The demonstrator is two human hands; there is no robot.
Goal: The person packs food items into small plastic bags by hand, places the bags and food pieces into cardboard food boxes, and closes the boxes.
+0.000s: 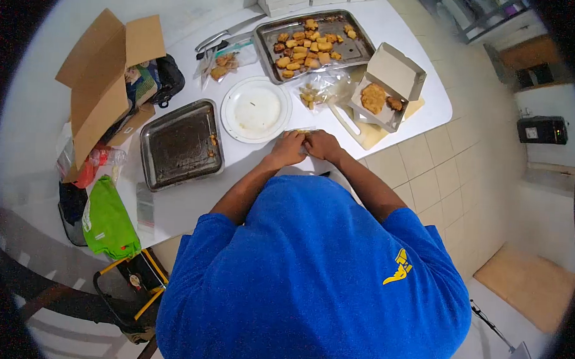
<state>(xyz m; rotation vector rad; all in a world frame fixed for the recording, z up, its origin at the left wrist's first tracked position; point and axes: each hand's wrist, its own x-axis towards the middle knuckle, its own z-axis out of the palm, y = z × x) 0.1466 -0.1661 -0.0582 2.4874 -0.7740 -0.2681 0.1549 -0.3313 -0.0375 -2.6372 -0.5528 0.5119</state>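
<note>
Beside the white plate (227,112), at the desk (403,33)'s near side, the left hand (288,148) and right hand (323,145) close their grip around a small plastic packet (303,131), likely light, slippery and crushable, best pinched along its edges.

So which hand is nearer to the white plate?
Left. The left hand is close by the near right rim of the plate; the right hand is farther to the right, on the other side of the left hand.
</note>
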